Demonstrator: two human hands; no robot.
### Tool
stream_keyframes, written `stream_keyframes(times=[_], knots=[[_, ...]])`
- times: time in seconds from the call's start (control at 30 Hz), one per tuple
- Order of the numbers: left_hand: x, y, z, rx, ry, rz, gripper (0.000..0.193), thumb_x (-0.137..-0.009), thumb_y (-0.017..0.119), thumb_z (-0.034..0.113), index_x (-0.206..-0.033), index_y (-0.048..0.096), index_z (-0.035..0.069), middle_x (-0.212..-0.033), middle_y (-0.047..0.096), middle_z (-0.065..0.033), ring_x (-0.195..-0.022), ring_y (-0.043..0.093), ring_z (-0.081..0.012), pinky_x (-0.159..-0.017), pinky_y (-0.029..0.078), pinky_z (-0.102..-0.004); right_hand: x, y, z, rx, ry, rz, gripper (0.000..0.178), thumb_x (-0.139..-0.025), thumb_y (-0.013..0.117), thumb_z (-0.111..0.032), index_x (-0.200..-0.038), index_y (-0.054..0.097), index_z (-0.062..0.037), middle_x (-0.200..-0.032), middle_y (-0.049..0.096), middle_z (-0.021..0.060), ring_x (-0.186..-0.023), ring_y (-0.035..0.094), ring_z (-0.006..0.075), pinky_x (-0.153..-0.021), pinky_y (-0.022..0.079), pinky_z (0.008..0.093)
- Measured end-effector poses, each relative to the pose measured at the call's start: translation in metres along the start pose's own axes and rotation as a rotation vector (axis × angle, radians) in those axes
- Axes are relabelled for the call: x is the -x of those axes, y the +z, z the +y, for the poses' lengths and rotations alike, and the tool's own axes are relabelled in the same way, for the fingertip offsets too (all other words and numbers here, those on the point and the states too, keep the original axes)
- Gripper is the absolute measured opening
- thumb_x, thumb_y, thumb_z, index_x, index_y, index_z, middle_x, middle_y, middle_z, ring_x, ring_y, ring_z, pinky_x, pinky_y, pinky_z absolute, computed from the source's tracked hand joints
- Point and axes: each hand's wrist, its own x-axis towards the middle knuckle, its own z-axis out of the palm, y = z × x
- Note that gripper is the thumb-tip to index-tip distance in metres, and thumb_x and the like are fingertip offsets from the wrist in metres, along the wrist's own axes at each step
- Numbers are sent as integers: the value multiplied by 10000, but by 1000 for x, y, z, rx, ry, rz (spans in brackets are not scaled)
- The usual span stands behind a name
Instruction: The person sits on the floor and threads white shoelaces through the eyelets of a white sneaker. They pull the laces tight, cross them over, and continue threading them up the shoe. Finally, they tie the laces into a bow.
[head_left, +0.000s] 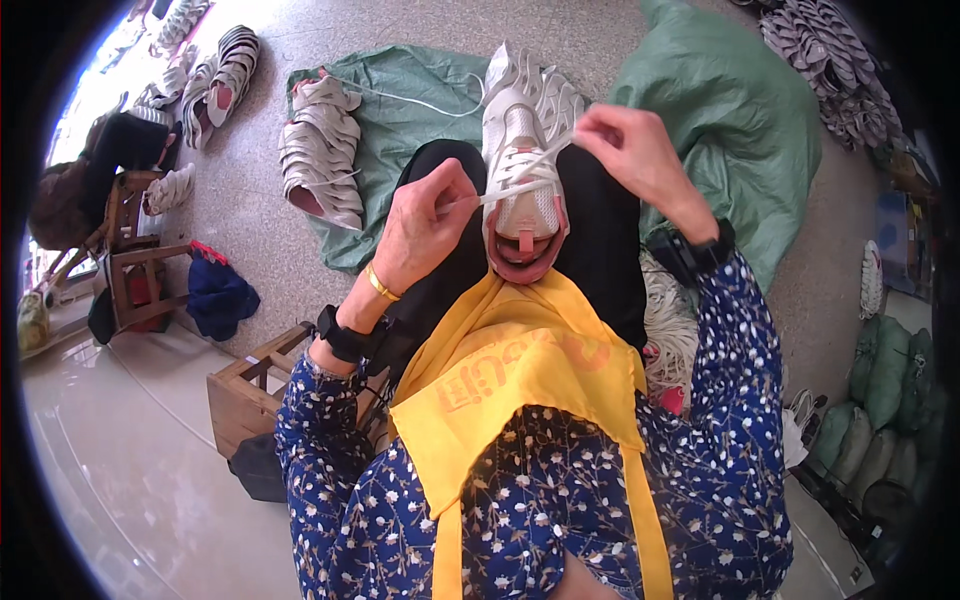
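Observation:
A white-and-pink sneaker (522, 215) rests between my knees, its pink-lined opening toward me. White laces (520, 189) cross over its tongue. My left hand (428, 218) is closed in a pinch on one lace, drawn to the left of the shoe. On the other side my right hand (637, 158) pinches a lace stretched up and right from the eyelets. Both stretches look taut. Beyond the shoe, a row of nested white shoe uppers (562, 98) runs away from me. A yellow apron (520, 370) covers my lap, just below the heel.
Nested shoe uppers (322, 150) lie on a green woven sheet (410, 85) at left. A green sack (725, 130) bulges at right, with a bundle of white laces (668, 320) beside my thigh. Wooden stools (240, 395) stand at left; more uppers (830, 60) lie far right.

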Motion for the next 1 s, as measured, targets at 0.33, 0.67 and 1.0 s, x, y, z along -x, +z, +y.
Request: stream_keyframes(times=[0.33,0.67,1.0], knots=[[1,-11,16,52,-42,-94,73,-945,626,-8,-919,559,6,-751,580,-12,-683,528,-62,-614,427,-234,-47,38,-4,-39,-253,46,163,-921,719,-119,-1063,741,-41,-793,699,45,-655,617,89,-613,496,251],[-5,-3,25,183,-30,-86,75,-934,637,-21,-923,566,-2,-744,589,-14,-699,535,-52,-623,447,-241,-13,25,-41,-453,117,-647,242,-1041,603,-236,-1055,732,-32,-771,658,4,-683,587,38,-623,498,230],[-13,-28,20,371,-222,-71,97,-995,665,97,-970,581,56,-832,621,27,-718,501,-25,-623,377,-195,-16,-2,-24,-465,58,-597,307,-1035,622,-324,-1074,742,-44,-798,626,-25,-629,530,53,-572,453,226]])
